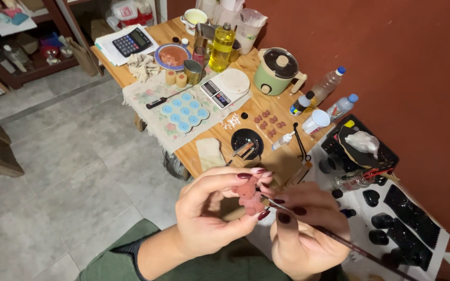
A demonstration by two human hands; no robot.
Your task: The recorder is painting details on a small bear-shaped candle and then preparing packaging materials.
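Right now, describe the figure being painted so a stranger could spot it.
Below the wooden table, the left hand pinches a small reddish bear figure. The right hand touches a thin brush to it; similar figures lie on the table.

reddish-pink bear figure (250,198), blue mould (184,112)

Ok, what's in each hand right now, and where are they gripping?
Left hand pinches the small pink bear figure by its sides with its fingertips. Right hand holds a thin brush near its front end, pencil-style.

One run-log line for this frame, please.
left hand: pinching small pink figure | right hand: holding thin brush, tip at figure | behind: cluttered wooden table
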